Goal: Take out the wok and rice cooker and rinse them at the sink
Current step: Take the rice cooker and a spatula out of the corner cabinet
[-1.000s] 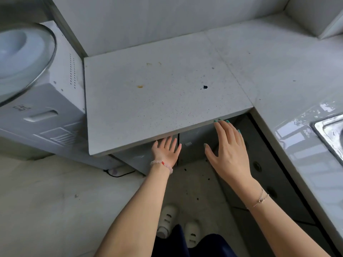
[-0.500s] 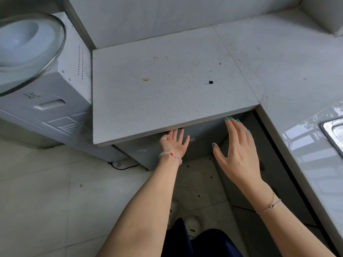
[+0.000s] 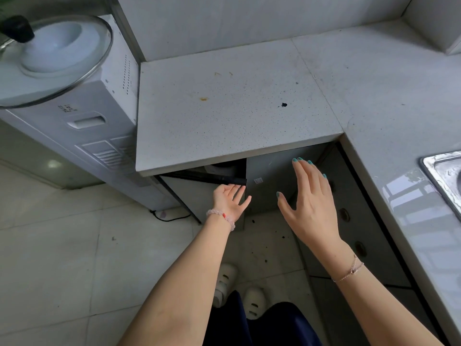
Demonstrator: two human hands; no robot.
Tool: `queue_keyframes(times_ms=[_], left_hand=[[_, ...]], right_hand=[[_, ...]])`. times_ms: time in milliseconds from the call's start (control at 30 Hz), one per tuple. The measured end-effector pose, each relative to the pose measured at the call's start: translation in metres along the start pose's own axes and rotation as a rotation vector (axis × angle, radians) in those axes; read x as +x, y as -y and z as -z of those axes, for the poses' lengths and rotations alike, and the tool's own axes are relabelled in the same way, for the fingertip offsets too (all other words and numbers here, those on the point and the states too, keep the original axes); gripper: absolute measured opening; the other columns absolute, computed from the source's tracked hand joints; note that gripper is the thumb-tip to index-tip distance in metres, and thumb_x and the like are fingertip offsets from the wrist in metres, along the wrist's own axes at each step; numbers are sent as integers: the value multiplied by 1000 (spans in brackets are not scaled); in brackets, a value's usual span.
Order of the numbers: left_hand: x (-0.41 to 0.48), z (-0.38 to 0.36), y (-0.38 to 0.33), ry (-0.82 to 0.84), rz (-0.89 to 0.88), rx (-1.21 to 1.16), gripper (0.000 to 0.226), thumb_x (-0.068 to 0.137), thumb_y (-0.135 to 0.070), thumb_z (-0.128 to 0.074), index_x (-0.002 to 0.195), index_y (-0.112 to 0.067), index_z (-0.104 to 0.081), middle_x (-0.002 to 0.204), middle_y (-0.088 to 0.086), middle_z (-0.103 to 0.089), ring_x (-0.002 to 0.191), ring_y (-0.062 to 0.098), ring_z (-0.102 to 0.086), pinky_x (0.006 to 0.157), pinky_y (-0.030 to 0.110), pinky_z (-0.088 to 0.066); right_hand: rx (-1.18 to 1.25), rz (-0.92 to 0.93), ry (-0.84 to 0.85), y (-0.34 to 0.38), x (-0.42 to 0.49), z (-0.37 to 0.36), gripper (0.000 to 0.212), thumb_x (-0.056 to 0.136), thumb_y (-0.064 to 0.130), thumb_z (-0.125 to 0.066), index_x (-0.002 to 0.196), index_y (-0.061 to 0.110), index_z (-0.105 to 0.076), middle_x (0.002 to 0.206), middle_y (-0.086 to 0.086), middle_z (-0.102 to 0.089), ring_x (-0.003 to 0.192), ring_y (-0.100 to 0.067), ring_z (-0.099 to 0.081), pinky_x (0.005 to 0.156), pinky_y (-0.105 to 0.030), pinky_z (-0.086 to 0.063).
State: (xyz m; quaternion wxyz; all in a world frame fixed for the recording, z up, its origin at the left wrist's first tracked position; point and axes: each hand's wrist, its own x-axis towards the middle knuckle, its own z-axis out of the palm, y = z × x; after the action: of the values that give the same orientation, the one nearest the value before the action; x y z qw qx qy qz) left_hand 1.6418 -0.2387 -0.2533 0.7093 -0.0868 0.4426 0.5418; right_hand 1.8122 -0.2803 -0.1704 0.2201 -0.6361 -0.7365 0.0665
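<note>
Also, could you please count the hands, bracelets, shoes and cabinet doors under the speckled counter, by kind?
Hands: 2 (left hand, right hand)
Bracelets: 2 (bead bracelet, chain bracelet)
Shoes: 2 (left shoe, right shoe)
Cabinet doors: 2 (ajar door, shut door)
Total: 8

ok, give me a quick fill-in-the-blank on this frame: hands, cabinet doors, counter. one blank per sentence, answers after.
1. The left hand is at the edge of the left cabinet door, which stands slightly ____.
2. The right hand holds ____.
3. The right cabinet door is ____.
4. The steel sink sits at the frame's ____ edge.

Answers: open; nothing; closed; right
</note>
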Motion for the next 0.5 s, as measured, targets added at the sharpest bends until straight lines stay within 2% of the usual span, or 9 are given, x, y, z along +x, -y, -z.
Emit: queue_keyframes(times_ms=[133, 367, 500], left_hand=[[-13, 14, 0, -16, 29, 47, 20, 91, -13, -42, 100, -2, -56, 108, 8, -58, 109, 24, -53, 97, 50, -41], [-35, 37, -5, -27, 86, 129, 26, 93, -21, -49, 113, -5, -51, 111, 9, -57, 114, 24, -52, 97, 47, -43], [-45, 59, -9, -56, 112, 225, 13, 92, -17, -52, 98, -7, -56, 102, 9, -61, 110, 23, -56, 96, 41, -45]], right_hand=[[-14, 20, 20, 9, -10, 1, 64, 85, 30, -63, 140, 6, -39, 144, -11, -42, 139, -29, -31, 113, -47, -24], [-15, 41, 17, 31, -21, 1, 66, 84, 30, -64, 140, 6, -40, 144, -10, -42, 139, -29, -31, 113, -48, -24], [-17, 50, 13, 49, -26, -4, 65, 84, 30, -64, 140, 7, -39, 144, -10, -42, 139, -29, -30, 113, -48, -23]])
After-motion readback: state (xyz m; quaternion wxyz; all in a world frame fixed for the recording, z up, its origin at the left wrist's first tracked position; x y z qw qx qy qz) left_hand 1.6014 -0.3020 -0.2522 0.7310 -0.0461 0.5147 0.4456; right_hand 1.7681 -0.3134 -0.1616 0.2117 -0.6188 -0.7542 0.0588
